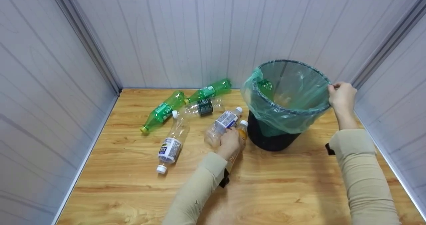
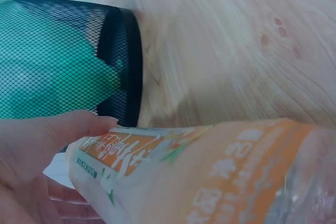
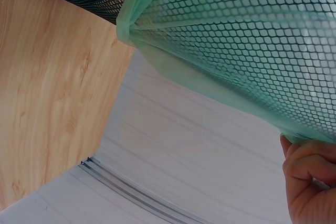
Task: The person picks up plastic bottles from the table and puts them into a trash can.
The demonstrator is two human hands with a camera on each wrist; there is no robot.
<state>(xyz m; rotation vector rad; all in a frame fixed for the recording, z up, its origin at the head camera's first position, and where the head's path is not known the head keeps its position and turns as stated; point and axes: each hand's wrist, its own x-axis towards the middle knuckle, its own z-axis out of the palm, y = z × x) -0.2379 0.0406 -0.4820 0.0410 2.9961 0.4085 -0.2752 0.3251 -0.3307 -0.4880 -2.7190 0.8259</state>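
My left hand (image 1: 230, 141) grips a plastic bottle with an orange label (image 1: 243, 134) and a white cap, lying beside the bin. In the left wrist view the thumb lies along the top of this bottle (image 2: 210, 174), with fingers behind it. My right hand (image 1: 343, 97) pinches the right side of the rim of a black mesh bin (image 1: 273, 143), lined with a green plastic bag (image 1: 289, 122). Through the right wrist view the curled fingers (image 3: 312, 169) show at the bag's edge. A green bottle (image 1: 265, 88) is inside the bin, which leans slightly.
Left of the bin lie several bottles on the wooden table (image 1: 116, 181): two green ones (image 1: 164, 110) with yellow caps, a clear one with a dark label (image 1: 204, 107), and two clear ones with white labels (image 1: 169, 150). Pale panels (image 1: 166, 35) stand behind and at both sides.
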